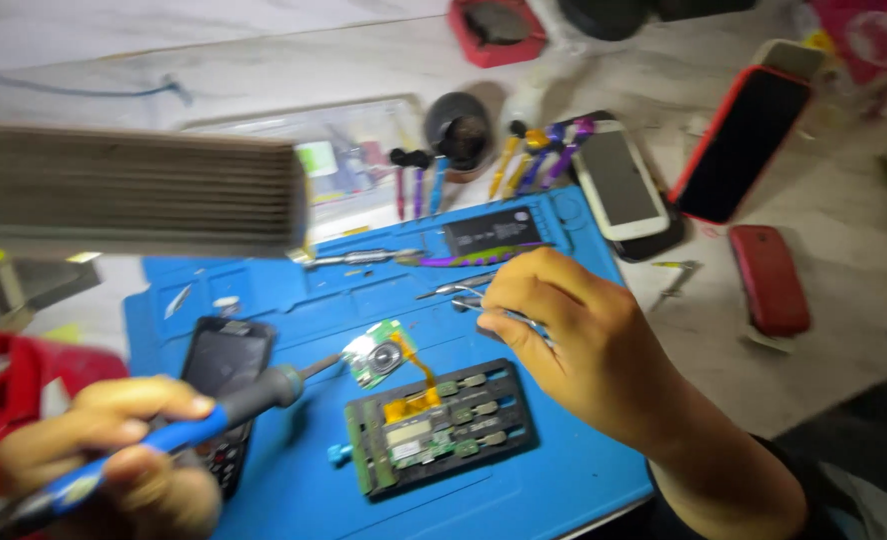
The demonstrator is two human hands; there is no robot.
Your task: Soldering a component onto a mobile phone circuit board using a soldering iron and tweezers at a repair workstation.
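My left hand [114, 440] clenched on blue-handled soldering iron [204, 415], long axis aiming right at small green camera module [379, 355]. My right hand [554, 330], nearer, pinches metal tweezers [464, 297] just right of module, above black board-holding fixture [442, 425].

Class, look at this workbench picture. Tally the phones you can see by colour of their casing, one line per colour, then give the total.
Red-cased phones: 2, the large red-edged phone and the small red phone
White phones: 1, the white phone
Black phones: 1, the black keypad phone
Total: 4
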